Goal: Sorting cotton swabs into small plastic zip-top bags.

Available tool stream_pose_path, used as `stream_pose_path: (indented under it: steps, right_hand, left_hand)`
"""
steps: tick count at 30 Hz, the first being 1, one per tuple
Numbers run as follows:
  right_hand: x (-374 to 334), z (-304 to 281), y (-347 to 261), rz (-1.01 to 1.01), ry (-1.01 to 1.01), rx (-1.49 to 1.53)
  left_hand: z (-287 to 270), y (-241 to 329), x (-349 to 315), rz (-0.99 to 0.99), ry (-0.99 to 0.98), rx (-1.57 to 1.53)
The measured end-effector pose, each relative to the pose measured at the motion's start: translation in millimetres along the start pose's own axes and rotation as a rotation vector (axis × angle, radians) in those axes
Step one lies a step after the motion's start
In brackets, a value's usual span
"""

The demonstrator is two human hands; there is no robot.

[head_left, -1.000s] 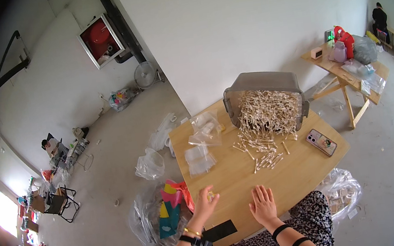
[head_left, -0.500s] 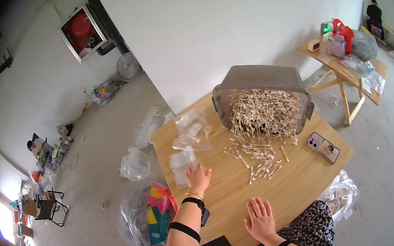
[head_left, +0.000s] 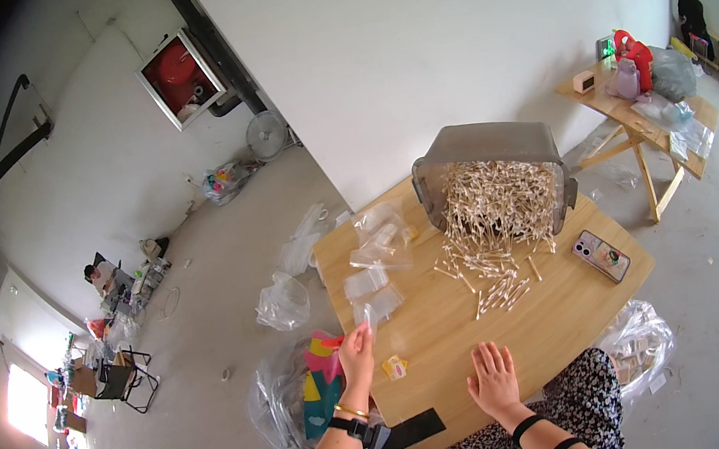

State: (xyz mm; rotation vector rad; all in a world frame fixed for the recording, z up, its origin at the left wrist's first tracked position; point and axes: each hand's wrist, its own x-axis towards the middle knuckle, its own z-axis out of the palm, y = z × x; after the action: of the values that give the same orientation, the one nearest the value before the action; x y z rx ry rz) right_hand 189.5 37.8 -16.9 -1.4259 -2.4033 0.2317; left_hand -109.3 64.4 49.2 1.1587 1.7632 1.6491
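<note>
My left hand [head_left: 358, 355] is at the table's left edge, fingers pinched on a small clear plastic bag [head_left: 368, 316]. More small clear bags [head_left: 375, 293] lie flat on the table beside it, just beyond my fingertips. A small yellow-and-white card [head_left: 395, 367] sits to the right of my left hand. My right hand [head_left: 494, 377] rests palm down near the front edge, fingers stretched out, holding nothing. Further off, a grey translucent plastic bin [head_left: 494, 141] lies on its side, and cotton swabs [head_left: 502, 201] spill from its mouth onto the wood, some loose in front [head_left: 502, 290].
On the wooden table [head_left: 449, 349] are a phone [head_left: 602, 256] at right, a dark flat piece [head_left: 414, 431] at the front edge and larger clear bags [head_left: 382, 238] at the back left. Plastic sacks [head_left: 284, 398] stand on the floor. A second table [head_left: 627, 121] and two people are farther away.
My left hand has drawn back toward me from the stack, now with a small bag in its fingers. The yellow card has come into sight. My right hand stays flat; the view has swung left.
</note>
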Motion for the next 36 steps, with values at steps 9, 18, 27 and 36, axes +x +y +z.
stream_pose_path:
  steps: [9,18,27,36]
  right_hand:
    - [-5,-16,2,0.07,-0.034,0.25]
    - [-45,-65,-53,-0.055,-0.021,0.944]
    - [-59,-97,-67,-0.054,-0.179,0.968]
    - [-68,-118,-82,-0.044,-0.125,0.876]
  left_hand:
    - [-42,18,-145,-0.621,0.137,-0.423]
    - [-14,48,-211,-0.737,-0.023,-0.485]
    - [-5,84,-228,-0.477,-0.206,-0.072]
    - [-3,97,-239,-0.288,-0.262,-0.009]
